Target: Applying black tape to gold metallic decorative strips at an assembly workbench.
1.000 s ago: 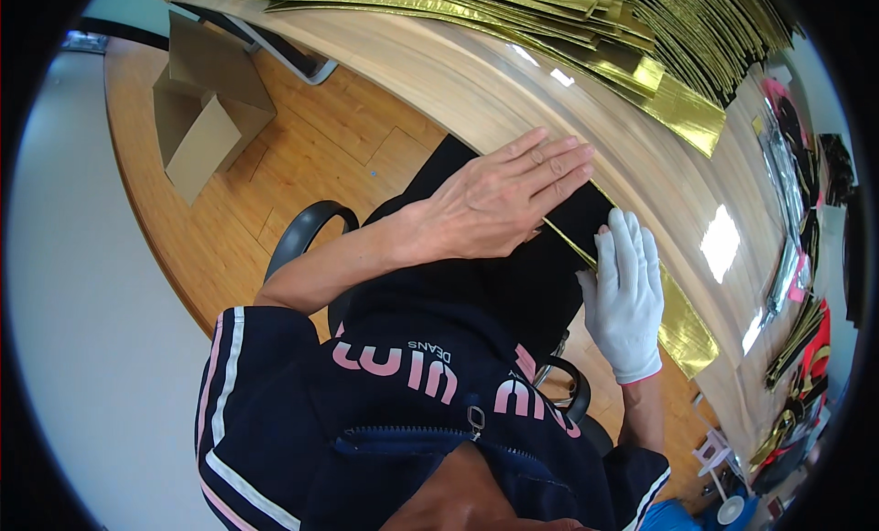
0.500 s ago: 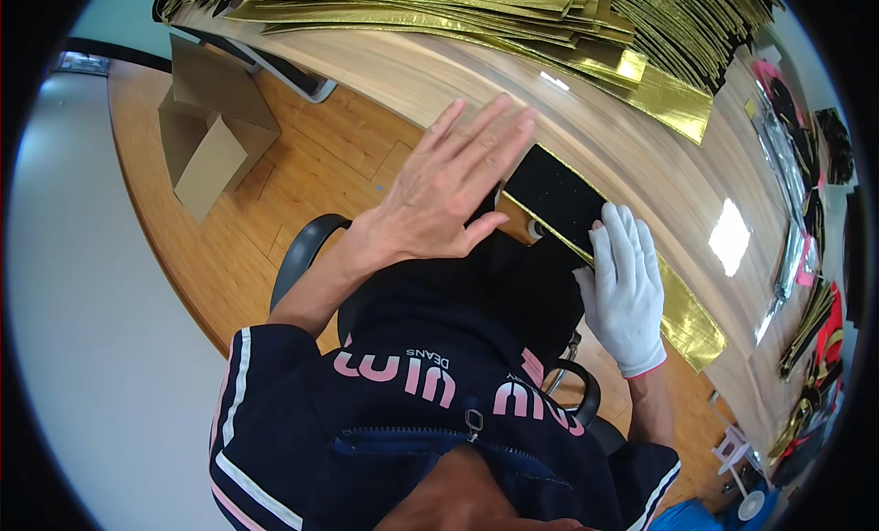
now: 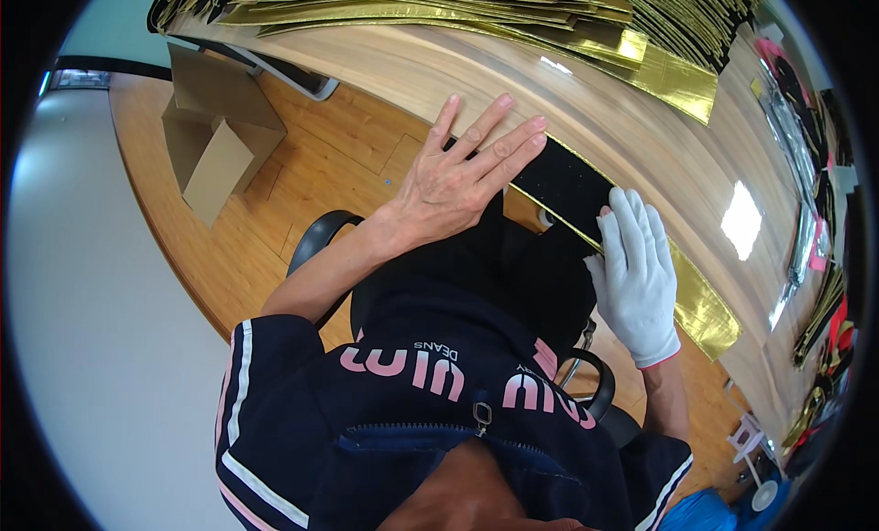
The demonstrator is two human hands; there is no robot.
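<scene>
- My bare left hand lies flat with its fingers spread wide, grasping nothing; the fingertips press on the near end of the flat black-faced card with a gold foil edge, just above the middle of the frame.
- My right hand in a white cotton glove rests open on the same piece further right, palm down, fingers straight and together. It pins the piece rather than gripping it.
- That piece sits at the near edge of the long pale wooden counter, its gold foil strip running on toward the lower right beyond the glove.
- Judging from this, the piece is laid out and being pressed flat; I cannot tell whether a fold or crease is finished under my palms.
- A large heap of flat gold foil sheets fills the top of the frame, so much stock appears to be left, though I cannot tell worked pieces from unworked ones.
- An open brown cardboard box stands on the wooden floor at the upper left, well apart from my hands.
</scene>
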